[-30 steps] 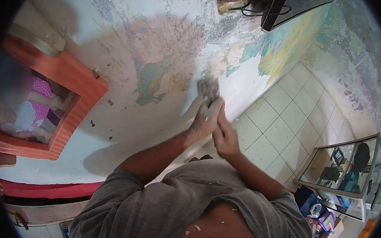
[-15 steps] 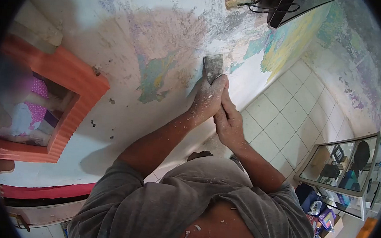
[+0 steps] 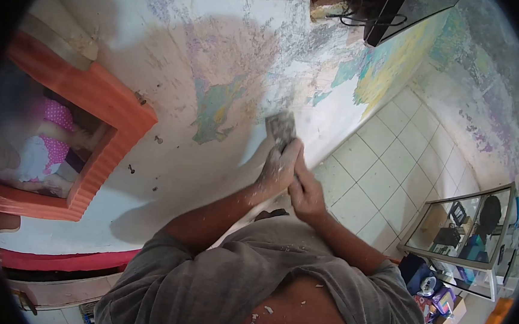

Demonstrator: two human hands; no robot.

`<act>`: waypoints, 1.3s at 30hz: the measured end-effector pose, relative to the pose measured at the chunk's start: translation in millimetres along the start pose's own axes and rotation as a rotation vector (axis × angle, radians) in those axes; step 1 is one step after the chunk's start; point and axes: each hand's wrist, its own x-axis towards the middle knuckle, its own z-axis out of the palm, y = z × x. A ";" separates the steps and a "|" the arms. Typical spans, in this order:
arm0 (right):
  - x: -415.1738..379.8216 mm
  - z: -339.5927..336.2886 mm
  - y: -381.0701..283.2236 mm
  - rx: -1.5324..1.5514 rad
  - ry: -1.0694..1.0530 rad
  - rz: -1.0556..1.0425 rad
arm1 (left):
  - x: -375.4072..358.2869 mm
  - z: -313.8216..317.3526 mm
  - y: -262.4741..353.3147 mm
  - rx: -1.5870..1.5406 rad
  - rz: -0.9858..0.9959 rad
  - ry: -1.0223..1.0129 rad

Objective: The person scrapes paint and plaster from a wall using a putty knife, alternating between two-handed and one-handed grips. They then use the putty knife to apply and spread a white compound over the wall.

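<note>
A putty knife (image 3: 280, 129) with a dusty, flat metal blade is held out in front of the patchy wall (image 3: 167, 101). My left hand (image 3: 278, 168) is closed round it just below the blade, flecked with pale paint chips. Lower down, my right hand (image 3: 309, 197) is wrapped at the butt end, close against the left; the handle is hidden inside both hands. Beyond the blade the wall shows scraped areas, with a green and yellow patch (image 3: 218, 108) of old paint.
An orange-framed picture (image 3: 99, 169) hangs at the left, with several screws or plugs in the wall beside it. A dark screen (image 3: 396, 18) with cables juts out at the top. At the right, a glass display case (image 3: 456, 233) stands on the tiled floor (image 3: 373, 170).
Both hands and the putty knife have moved down toward my body, and the blade has tilted slightly left. The view has shifted slightly.
</note>
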 end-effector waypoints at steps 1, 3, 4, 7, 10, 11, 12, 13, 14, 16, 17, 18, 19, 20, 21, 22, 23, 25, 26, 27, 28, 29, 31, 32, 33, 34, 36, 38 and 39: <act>-5.4 5.0 3.6 -0.004 -0.007 -0.011 | 0.7 -5.3 -21.6 -0.093 -0.044 0.009; 13.8 5.4 -11.1 0.039 -0.016 0.023 | 7.9 -16.2 16.5 0.042 0.106 -0.068; 20.7 4.9 -16.0 0.078 -0.029 0.051 | 11.7 -19.4 30.0 0.173 0.262 -0.141; 15.3 -1.9 -12.7 0.032 -0.037 0.029 | 13.3 -10.3 11.3 -0.155 -0.042 -0.105; 4.6 3.9 -8.6 -0.015 0.007 -0.022 | 5.3 -9.8 4.8 -0.148 -0.045 -0.106; 8.4 5.9 -12.6 -0.031 0.040 -0.057 | 5.1 -9.8 12.8 -0.130 -0.064 -0.086; 12.4 3.8 -15.6 -0.030 0.041 -0.053 | 6.8 -10.0 19.3 -0.129 -0.068 -0.087; 16.7 0.2 -19.6 0.001 -0.013 0.018 | 8.9 -10.8 25.5 -0.187 -0.083 -0.096; 21.7 -2.1 -24.3 0.031 -0.069 0.080 | 10.9 -11.6 33.2 -0.247 -0.089 -0.103; 17.3 -3.3 -20.3 0.022 -0.053 0.054 | 10.3 -12.1 22.4 -0.201 -0.027 -0.140; 12.9 -4.1 -17.4 0.009 -0.037 0.028 | 5.8 -9.8 19.0 -0.102 0.003 -0.120; 6.9 -2.3 -13.1 0.006 -0.036 0.026 | 4.2 -8.8 17.6 -0.002 0.040 -0.096; 1.1 0.9 -7.7 0.018 -0.018 0.048 | 7.2 -10.0 18.7 -0.003 0.050 -0.093; 4.8 2.9 -12.2 0.033 -0.001 0.068 | 11.5 -12.4 22.5 0.021 0.070 -0.056; 11.0 1.9 -14.6 0.035 -0.001 0.068 | 12.0 -13.6 23.8 0.046 0.077 -0.023; 16.8 -0.8 -17.3 0.070 -0.068 0.151 | 9.4 -13.5 22.8 0.047 0.064 -0.024; 21.6 -2.9 -21.8 0.103 -0.138 0.227 | 8.7 -12.1 30.1 -0.084 -0.004 -0.054; 16.4 -1.3 -16.4 0.128 -0.097 0.184 | 6.9 -9.9 31.5 -0.214 -0.065 -0.086; 11.4 -0.7 -13.9 0.151 -0.055 0.144 | 1.3 -6.8 26.5 -0.152 -0.034 -0.069; 6.6 -0.1 -13.1 0.150 -0.055 0.140 | -0.1 -5.1 23.5 -0.089 0.002 -0.050; 2.8 0.8 -12.6 0.054 0.001 0.013 | 3.2 -5.0 22.4 -0.088 0.011 -0.046; 4.8 1.9 -16.7 -0.039 0.057 -0.113 | 5.5 -5.3 23.8 -0.058 0.055 0.013; 16.3 3.0 -20.8 0.022 -0.004 0.001 | 1.4 -5.9 20.8 -0.028 0.076 0.061; 20.6 1.6 -24.2 0.078 -0.066 0.104 | 3.4 -9.1 21.3 -0.064 0.038 -0.005; 19.5 -0.6 -25.0 0.076 -0.066 0.100 | 8.1 -13.8 24.1 -0.099 0.010 -0.069; 17.7 -2.3 -25.6 0.050 -0.068 0.084 | 11.4 -17.3 26.9 -0.129 -0.017 -0.129; 10.0 -2.8 -25.2 0.029 -0.070 0.070 | 1.6 -5.8 18.9 -0.093 0.020 -0.077; 6.0 -2.0 -21.8 -0.072 0.042 -0.101 | 5.7 -6.3 25.1 -0.061 0.062 -0.019; 12.9 -1.1 -24.0 -0.071 0.040 -0.099 | 13.0 -11.6 40.8 -0.092 -0.015 -0.036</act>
